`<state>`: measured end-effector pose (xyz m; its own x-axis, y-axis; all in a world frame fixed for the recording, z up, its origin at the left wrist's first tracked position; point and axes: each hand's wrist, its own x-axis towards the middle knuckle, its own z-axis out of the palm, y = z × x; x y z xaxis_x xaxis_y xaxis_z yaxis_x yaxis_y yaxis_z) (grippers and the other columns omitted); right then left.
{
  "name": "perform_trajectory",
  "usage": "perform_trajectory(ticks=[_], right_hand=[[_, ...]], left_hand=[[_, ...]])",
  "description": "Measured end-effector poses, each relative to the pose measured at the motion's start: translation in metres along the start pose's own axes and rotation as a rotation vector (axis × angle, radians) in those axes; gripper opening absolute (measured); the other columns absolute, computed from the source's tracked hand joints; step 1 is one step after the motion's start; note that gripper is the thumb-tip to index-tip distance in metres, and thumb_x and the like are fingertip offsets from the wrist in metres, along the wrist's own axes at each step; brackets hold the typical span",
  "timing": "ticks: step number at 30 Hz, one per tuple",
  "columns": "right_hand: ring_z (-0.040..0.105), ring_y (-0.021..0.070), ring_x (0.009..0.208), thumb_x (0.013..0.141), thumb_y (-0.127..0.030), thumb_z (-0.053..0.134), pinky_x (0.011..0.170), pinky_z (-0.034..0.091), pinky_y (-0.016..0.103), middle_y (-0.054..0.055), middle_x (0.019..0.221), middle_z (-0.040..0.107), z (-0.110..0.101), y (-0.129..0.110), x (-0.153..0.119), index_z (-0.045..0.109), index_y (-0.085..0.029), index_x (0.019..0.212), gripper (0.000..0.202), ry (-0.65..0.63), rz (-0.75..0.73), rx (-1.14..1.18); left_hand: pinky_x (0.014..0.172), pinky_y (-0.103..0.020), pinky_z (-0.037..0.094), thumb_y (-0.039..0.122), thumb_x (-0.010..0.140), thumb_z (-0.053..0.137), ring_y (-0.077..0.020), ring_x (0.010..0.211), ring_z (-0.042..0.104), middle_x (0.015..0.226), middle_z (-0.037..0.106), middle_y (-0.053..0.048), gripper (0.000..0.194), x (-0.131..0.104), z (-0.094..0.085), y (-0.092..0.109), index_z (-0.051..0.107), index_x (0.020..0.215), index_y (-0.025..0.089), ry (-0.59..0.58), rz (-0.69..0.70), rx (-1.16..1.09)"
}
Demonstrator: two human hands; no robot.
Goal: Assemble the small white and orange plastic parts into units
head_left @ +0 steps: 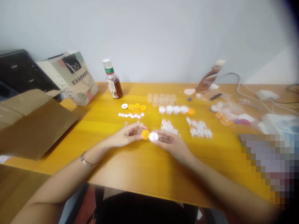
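Between thumb and fingers, my left hand [133, 134] pinches a small round orange disc [145, 134]. A round white disc [153, 136] is held the same way by my right hand [171, 143]. The two discs are side by side, close together above the table. Behind them, a row of orange discs [137, 106] and a white disc [124, 106] lies to the left. To the right runs a row of white round pieces [177, 109] ending in an orange one [191, 111]. Small white parts [131, 115] lie in a line near my left hand.
White pieces [201, 129] lie grouped at right, with clear cups [164, 99] farther back. A drink bottle [113, 82] stands back left, another [209, 77] back right. A cardboard box [35, 124] and paper bag [77, 77] occupy the left; cables [240, 93] and bagged parts the right.
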<state>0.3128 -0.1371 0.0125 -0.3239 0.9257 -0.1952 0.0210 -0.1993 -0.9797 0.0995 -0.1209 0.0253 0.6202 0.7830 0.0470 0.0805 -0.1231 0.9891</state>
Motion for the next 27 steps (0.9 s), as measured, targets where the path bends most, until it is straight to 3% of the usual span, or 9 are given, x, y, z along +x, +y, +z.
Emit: perform_trajectory(ticks=[7, 17, 27], right_hand=[[0.065, 0.0188, 0.088, 0.061, -0.024, 0.072, 0.09, 0.047, 0.038, 0.002, 0.091, 0.071, 0.001, 0.002, 0.0, 0.064, -0.021, 0.097, 0.037, 0.008, -0.02, -0.008], [0.065, 0.019, 0.089, 0.062, -0.026, 0.072, 0.088, 0.047, 0.035, 0.001, 0.089, 0.072, 0.001, 0.0, 0.0, 0.064, -0.022, 0.102, 0.04, -0.103, -0.025, -0.06], [0.065, 0.0217, 0.089, 0.061, -0.029, 0.071, 0.089, 0.046, 0.036, 0.0, 0.083, 0.073, 0.001, -0.001, -0.001, 0.067, -0.024, 0.099, 0.039, -0.116, 0.054, -0.091]], left_hand=[[0.092, -0.036, 0.043, 0.021, 0.083, 0.054, -0.0155, 0.099, 0.055, 0.108, 0.054, -0.01, 0.034, -0.001, 0.008, -0.005, 0.045, 0.116, 0.017, 0.067, 0.075, 0.158], [0.09, -0.036, 0.044, 0.023, 0.087, 0.048, -0.017, 0.102, 0.052, 0.11, 0.056, -0.008, 0.031, -0.003, 0.019, 0.007, 0.048, 0.117, 0.019, 0.035, 0.256, 0.725], [0.089, -0.033, 0.044, 0.021, 0.089, 0.043, -0.016, 0.101, 0.053, 0.114, 0.055, -0.008, 0.03, -0.005, 0.017, 0.012, 0.049, 0.118, 0.02, -0.068, 0.27, 0.795]])
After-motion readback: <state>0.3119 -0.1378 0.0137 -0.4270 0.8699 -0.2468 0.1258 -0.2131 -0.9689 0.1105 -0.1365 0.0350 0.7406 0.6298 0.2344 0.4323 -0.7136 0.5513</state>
